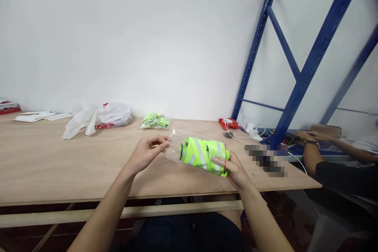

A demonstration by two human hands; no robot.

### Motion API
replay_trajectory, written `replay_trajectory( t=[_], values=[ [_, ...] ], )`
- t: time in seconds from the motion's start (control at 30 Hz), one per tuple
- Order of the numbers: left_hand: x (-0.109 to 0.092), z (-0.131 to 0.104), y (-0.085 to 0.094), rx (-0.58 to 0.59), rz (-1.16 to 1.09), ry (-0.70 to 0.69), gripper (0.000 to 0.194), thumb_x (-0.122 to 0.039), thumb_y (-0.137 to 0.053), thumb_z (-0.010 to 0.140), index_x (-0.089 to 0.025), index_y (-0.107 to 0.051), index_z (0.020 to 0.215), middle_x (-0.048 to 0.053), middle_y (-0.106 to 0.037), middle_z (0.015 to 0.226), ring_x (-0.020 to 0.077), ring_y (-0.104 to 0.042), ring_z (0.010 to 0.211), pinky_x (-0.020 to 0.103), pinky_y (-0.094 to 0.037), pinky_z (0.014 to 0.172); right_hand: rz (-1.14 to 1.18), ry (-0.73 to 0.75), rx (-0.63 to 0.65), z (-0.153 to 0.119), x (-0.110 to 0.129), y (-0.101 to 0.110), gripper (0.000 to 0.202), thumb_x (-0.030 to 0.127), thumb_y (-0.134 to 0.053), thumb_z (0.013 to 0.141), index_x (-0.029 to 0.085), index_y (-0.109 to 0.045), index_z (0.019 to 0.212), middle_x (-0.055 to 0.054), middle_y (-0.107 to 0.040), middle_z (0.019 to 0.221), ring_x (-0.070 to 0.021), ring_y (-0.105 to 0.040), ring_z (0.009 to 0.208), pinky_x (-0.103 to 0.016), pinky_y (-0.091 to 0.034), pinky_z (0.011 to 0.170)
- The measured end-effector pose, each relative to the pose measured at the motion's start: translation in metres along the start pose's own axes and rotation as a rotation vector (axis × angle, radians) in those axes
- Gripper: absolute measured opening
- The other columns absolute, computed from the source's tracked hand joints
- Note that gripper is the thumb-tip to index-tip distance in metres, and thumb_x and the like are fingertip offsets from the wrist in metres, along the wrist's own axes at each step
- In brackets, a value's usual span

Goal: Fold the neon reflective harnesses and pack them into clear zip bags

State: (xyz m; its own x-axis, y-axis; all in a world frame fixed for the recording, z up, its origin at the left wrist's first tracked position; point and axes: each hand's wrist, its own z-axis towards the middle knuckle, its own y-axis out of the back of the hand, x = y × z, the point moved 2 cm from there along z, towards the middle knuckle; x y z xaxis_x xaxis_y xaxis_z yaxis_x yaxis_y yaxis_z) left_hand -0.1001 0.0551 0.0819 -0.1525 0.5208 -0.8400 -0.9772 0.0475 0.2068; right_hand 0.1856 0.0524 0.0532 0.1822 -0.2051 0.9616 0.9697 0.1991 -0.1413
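A folded neon-yellow reflective vest (pixel 197 152) with grey stripes sits inside a clear plastic bag (pixel 177 145), held just above the wooden table (pixel 59 161). My right hand (pixel 234 171) grips the bag's right end, fingers wrapped around the vest. My left hand (pixel 147 150) pinches the bag's open left edge between thumb and fingers. Another bagged neon vest (pixel 155 121) lies farther back near the wall.
A white plastic bag with red print (pixel 100 119) and papers (pixel 38 116) lie at the back left. A red object (pixel 228 123) and white cables with a charger (pixel 251 129) rest near the blue rack frame (pixel 298 82). Another person's arms (pixel 321 153) are at the right.
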Motion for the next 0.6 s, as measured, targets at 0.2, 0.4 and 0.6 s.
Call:
replay_trajectory(
  t=[0.2, 0.4, 0.6],
  values=[
    [-0.004, 0.000, 0.004, -0.026, 0.026, -0.001, 0.030, -0.043, -0.071, 0.082, -0.017, -0.067, 0.068, 0.010, -0.074, 0.095, 0.0265, -0.068, 0.098, 0.034, -0.056, 0.080, -0.018, -0.035, 0.004, 0.002, -0.001, 0.005, 0.035, 0.037, -0.089, 0.057, 0.013, -0.078, 0.080, -0.008, -0.076, 0.079, -0.0233, -0.069, 0.067, -0.031, -0.055, 0.061],
    [-0.004, 0.001, 0.006, -0.082, 0.000, -0.010, 0.028, -0.042, -0.073, 0.080, -0.017, -0.066, 0.068, 0.009, -0.075, 0.090, 0.0265, -0.070, 0.096, 0.035, -0.057, 0.081, -0.026, -0.011, 0.003, 0.006, -0.005, 0.012, 0.031, 0.034, -0.089, 0.054, 0.014, -0.076, 0.074, -0.004, -0.073, 0.069, -0.0190, -0.064, 0.059, -0.027, -0.050, 0.053],
    [0.004, 0.002, 0.052, -0.428, -0.107, -0.027, 0.031, -0.043, -0.076, 0.076, -0.017, -0.061, 0.071, 0.007, -0.074, 0.085, 0.0219, -0.072, 0.079, 0.033, -0.061, 0.071, -0.079, 0.002, -0.148, 0.007, 0.002, 0.045, 0.035, 0.039, -0.087, 0.056, 0.016, -0.075, 0.080, -0.007, -0.076, 0.077, -0.0262, -0.069, 0.064, -0.034, -0.054, 0.058]
  ],
)
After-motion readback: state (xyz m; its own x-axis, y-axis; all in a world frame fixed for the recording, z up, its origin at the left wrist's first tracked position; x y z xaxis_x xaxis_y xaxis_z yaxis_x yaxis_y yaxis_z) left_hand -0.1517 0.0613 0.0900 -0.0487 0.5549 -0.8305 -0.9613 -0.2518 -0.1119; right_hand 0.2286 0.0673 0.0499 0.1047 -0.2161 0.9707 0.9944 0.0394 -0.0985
